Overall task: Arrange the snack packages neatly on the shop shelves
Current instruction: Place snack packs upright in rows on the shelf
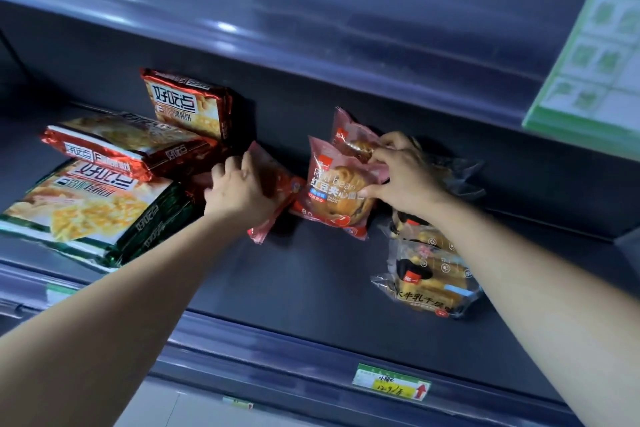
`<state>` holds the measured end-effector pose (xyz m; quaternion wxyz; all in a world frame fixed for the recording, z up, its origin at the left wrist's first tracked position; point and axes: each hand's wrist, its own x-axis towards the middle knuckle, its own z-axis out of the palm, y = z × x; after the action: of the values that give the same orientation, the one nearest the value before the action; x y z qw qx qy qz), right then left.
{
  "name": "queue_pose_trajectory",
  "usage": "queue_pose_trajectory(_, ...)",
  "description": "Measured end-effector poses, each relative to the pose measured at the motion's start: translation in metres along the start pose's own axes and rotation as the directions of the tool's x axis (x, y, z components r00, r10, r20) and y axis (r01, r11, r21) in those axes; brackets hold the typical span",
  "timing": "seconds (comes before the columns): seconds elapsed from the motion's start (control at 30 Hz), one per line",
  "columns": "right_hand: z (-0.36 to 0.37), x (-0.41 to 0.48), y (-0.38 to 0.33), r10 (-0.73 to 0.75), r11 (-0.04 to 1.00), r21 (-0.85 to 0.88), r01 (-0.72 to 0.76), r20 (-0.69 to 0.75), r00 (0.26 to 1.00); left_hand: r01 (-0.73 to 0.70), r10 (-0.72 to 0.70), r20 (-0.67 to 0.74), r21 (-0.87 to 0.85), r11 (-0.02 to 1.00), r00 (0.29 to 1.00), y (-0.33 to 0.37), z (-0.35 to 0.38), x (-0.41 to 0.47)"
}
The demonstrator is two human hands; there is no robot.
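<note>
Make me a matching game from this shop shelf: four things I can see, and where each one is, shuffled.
1 green cracker pack
2 red bean bread pack
3 tilted pink pack
4 price tag

A held by the left hand
B stuck on the shelf rail
C flat at far left
D pinched by the right hand

Pairs: 1-C, 2-D, 3-A, 4-B

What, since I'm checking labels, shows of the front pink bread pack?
The front pink pack is a plastic pouch printed "Red bean", with Chinese characters and a round bun. It stands tilted on the shelf, leaning against a second pink pack behind. The right hand grips its right edge, thumb on the front. A third pink pack, held by the left hand, touches its left edge.
</note>
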<state>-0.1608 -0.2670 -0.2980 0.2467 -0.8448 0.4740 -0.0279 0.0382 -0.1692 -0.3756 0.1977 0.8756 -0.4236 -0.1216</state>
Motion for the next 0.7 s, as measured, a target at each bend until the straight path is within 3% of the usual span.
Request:
queue_pose_trajectory(0.13, 0.003, 0.001, -0.001, 0.025, 0.996, -0.080, -0.030, -0.053, 0.998, 0.011, -0.012, -0.034, -0.042, 0.999, 0.999, -0.012, -0.008, -0.002)
queue_pose_trajectory(0.2, 0.003, 0.001, -0.002, 0.041, 0.995, -0.094, -0.044, -0.031, 0.999, -0.058, 0.051, -0.120, -0.061, 0.996, 0.991, -0.019, -0.008, -0.006)
queue_pose_trajectory(0.47, 0.005, 0.000, -0.004, 0.036, 0.980, -0.194, -0.047, -0.059, 0.998, -0.320, 0.221, -0.464, -0.147, 0.936, 0.858, -0.040, -0.009, -0.033)
queue_pose_trajectory(0.57, 0.005, -0.003, -0.006, 0.018, 0.971, -0.236, -0.041, -0.101, 0.995, -0.472, 0.383, -0.468, -0.083, 0.878, 0.796, -0.031, -0.011, -0.045)
queue_pose_trajectory(0.7, 0.009, -0.004, -0.003, -0.029, 0.931, -0.361, -0.049, -0.209, 0.977, -0.695, 0.680, -0.322, 0.085, 0.714, 0.659, -0.008, -0.004, -0.056)
